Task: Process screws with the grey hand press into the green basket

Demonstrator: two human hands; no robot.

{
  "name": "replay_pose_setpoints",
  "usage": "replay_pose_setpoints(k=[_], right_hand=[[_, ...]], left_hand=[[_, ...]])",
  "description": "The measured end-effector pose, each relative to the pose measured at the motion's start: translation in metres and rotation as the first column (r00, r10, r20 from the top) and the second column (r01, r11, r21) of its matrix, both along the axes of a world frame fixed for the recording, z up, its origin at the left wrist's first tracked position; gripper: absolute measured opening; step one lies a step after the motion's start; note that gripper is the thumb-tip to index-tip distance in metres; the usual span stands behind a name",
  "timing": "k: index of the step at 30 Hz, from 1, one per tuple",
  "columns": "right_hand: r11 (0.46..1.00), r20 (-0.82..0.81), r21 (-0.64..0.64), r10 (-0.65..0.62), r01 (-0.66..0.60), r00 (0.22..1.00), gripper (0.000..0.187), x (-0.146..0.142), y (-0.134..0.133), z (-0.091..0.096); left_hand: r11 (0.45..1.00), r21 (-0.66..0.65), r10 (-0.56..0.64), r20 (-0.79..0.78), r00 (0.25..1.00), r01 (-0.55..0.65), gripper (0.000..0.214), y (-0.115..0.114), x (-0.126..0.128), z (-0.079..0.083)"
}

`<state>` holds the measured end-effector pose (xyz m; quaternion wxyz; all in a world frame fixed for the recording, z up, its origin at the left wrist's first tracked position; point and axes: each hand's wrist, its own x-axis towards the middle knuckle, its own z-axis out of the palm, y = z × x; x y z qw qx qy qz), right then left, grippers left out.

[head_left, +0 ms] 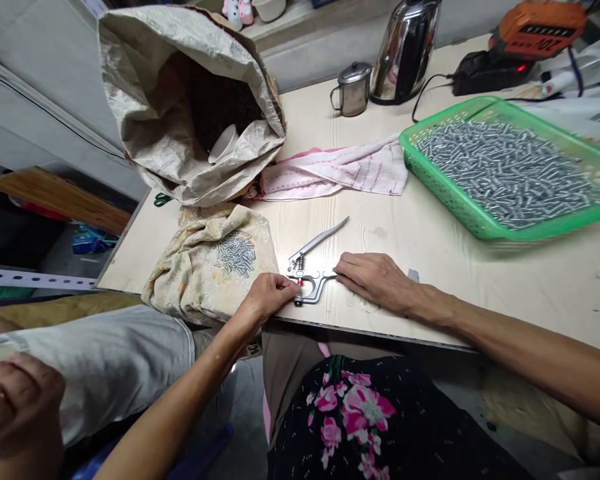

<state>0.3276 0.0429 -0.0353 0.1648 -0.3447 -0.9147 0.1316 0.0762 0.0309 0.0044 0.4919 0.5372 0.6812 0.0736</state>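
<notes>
A metal hand press tool point(314, 267) with a raised lever lies at the table's front edge. My left hand point(269, 297) pinches something small at the tool's jaw; I cannot make out what it is. My right hand point(377, 280) lies palm down on the tool's lower handle, holding it against the table. Just left of my left hand, a pile of small metal springs point(236, 254) rests on a floral cloth point(200, 280).
A green basket point(485, 227) full of springs stands at the right. A large open sack point(180, 100) with a white cup sits at the back left. A pink cloth point(340, 170), small lidded mug point(353, 89), kettle point(405, 47) and charger point(500, 70) lie behind. Another person's knee point(105, 367) is at left.
</notes>
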Motion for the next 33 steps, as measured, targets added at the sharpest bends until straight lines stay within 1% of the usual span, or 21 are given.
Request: replay_pose_setpoints(k=[4,7,9,13,17,21,25,27,30,31,33], right_hand=[[0.999,0.056,-0.027,0.019,-0.017,0.998,0.030,0.000,0.003,0.004],[0.997,0.098,-0.069,0.053,-0.046,0.994,0.031,0.003,0.007,0.009],[0.996,0.104,-0.074,0.067,-0.060,0.992,0.033,0.005,0.010,0.011],[0.994,0.093,-0.069,0.097,-0.090,0.991,0.037,0.006,0.016,0.010],[0.991,0.073,-0.049,0.130,-0.127,0.989,0.034,0.004,0.017,0.008],[0.992,0.031,0.009,0.123,-0.124,0.992,0.035,0.005,0.009,0.005],[0.988,-0.023,0.102,0.119,-0.116,0.993,0.037,0.007,0.007,-0.005],[0.989,-0.020,0.100,0.113,-0.111,0.993,0.037,0.006,0.008,-0.007],[0.994,0.012,0.083,0.076,-0.077,0.997,0.038,0.007,0.008,0.000],[0.995,0.023,0.090,0.047,-0.048,0.999,0.043,0.007,0.009,0.003],[0.994,0.050,0.113,-0.004,-0.002,0.999,0.062,0.006,0.017,0.007]], left_hand=[[0.998,0.061,-0.006,-0.071,0.997,0.010,0.030,-0.002,0.003,0.003],[0.997,0.075,0.028,-0.076,0.997,-0.022,0.031,-0.005,0.003,0.000],[0.997,0.067,0.044,-0.064,0.997,-0.039,0.032,-0.007,0.002,-0.004],[0.999,0.054,0.010,-0.053,0.999,-0.007,0.031,-0.007,-0.001,-0.007],[0.998,0.046,-0.025,-0.109,0.994,0.030,0.026,-0.001,0.002,-0.003],[0.999,0.036,-0.018,-0.170,0.985,0.024,0.019,-0.004,0.012,0.002],[0.997,0.019,0.077,-0.182,0.980,-0.075,0.014,-0.006,0.016,0.000],[0.992,0.022,0.125,-0.148,0.981,-0.123,0.017,-0.007,0.015,0.000],[0.985,0.028,0.172,-0.085,0.981,-0.170,0.026,-0.010,0.015,0.000],[0.982,0.015,0.189,-0.072,0.979,-0.188,0.027,-0.010,0.015,0.000],[0.974,-0.032,0.222,-0.054,0.973,-0.224,0.026,-0.007,0.015,-0.001]])
